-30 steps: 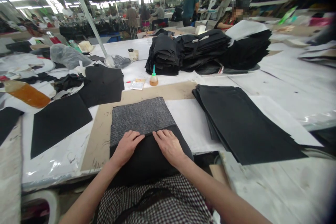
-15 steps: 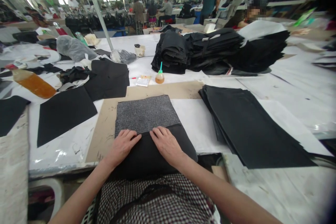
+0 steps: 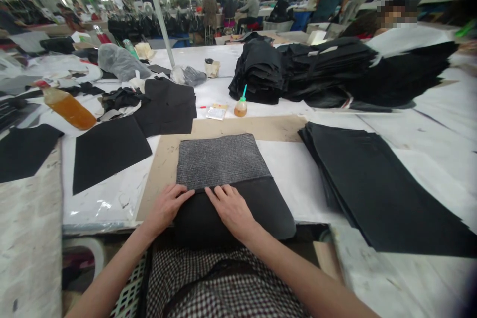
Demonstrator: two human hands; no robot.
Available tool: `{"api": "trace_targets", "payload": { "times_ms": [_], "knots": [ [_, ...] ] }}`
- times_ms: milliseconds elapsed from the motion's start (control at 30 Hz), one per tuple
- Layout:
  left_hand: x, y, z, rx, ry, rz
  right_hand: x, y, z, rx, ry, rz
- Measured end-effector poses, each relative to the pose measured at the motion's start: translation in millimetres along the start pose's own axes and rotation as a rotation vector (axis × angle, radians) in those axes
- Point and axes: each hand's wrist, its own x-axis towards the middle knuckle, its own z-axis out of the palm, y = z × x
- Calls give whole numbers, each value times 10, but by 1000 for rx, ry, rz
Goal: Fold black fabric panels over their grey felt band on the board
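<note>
- Left hand (image 3: 166, 204) flat, fingers together, palm down on the black fabric fold (image 3: 238, 208); fingertips touch the fold line where black meets the grey ribbed piece (image 3: 222, 160). Grips nothing.
- Right hand (image 3: 231, 207) also flat and pressing, fingers slightly spread, just beside the left hand at its 3 o'clock, fingertips on the same fold edge.
- Black fabric fold lies at the near table edge, on the tan cardboard sheet (image 3: 164, 159), its near end hanging over the edge toward the lap.
- Risk, my guess: uneven pressing could skew or wrinkle the fold; the overhanging end could drag the piece off the edge if the hands lift.
- Risk: glue bottle (image 3: 241, 106) at 12 o'clock of the grey piece stands upright, well apart; a far reach could tip it.
- Counts: two hands, one grey ribbed piece, one black fold, one small glue bottle, one big amber bottle (image 3: 67, 107) lying at 10 o'clock.
- One stack of black sheets (image 3: 372, 179) at 3 o'clock; sheet count cannot be told.
- Two loose black panels (image 3: 108, 151) at 9 o'clock, bundled black piles (image 3: 335, 72) at 1 o'clock.
</note>
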Motion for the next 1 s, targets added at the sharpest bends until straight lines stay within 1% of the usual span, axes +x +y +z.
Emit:
{"api": "trace_targets", "payload": {
  "times_ms": [67,200,333,400,533,600,667,800,1000],
  "knots": [
    [-3,7,-31,40,-21,30,23,-25,-20,-12,-8,-1],
    [54,86,-145,130,-73,88,79,-70,-34,-26,-11,5],
    [64,133,-205,145,-110,92,162,-188,14,22,17,-29],
    [30,112,-184,84,-83,39,210,-276,63,55,38,-61],
    [-83,2,-93,-167,47,-133,276,-396,149,82,59,-77],
    [-143,-55,-56,-258,78,-170,286,-409,160,90,63,-80],
    [-189,-92,-36,-279,81,-165,288,-407,150,101,60,-85],
    [-219,-90,-55,-175,56,-110,290,-413,108,112,49,-84],
    [-247,-35,-158,-24,-20,-38,297,-439,95,102,48,-80]
  ]
}}
